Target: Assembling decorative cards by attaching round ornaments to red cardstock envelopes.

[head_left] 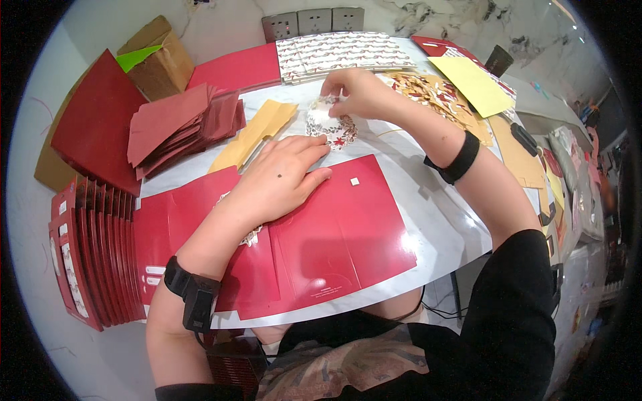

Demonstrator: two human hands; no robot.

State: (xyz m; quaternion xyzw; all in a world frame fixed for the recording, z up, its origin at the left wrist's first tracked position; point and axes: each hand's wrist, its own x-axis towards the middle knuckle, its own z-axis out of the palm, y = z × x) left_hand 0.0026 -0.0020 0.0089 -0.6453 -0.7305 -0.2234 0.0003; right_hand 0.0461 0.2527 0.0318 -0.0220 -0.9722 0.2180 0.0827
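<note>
Marbled wall (468, 17), white with grey veins, stands behind a pale, glossy worktop (438, 210). On it, toward the far side, the right hand (360, 95) bends over a round stack of white paper cutouts (339, 138), printed with a leafy wreath and a red flower. Its thumb and fingers touch the top of the stack, but I cannot tell whether that grip is clamped on paper. The left hand (284, 175) lies palm down, fingers a little apart and closed on nothing, its fingertips just beside the near rim of the stack.

Under the left palm spreads smooth red creased card (334, 234), bearing a small white square (354, 181). White cutout pieces show partly behind the left wrist. A folded kraft-paper strip (257, 134) lies left of the stack, then a loose-edged pile of matte dark red envelopes (184, 127).

Farther out are bow-patterned sheets (341, 57), a heap of small die-cut pieces (428, 93) and a flat yellow sheet (471, 83). Upright red folders (100, 260) fan along the left edge.

Bare worktop runs between the card's right edge and the right forearm; the card's lower corner sits near the front edge.
</note>
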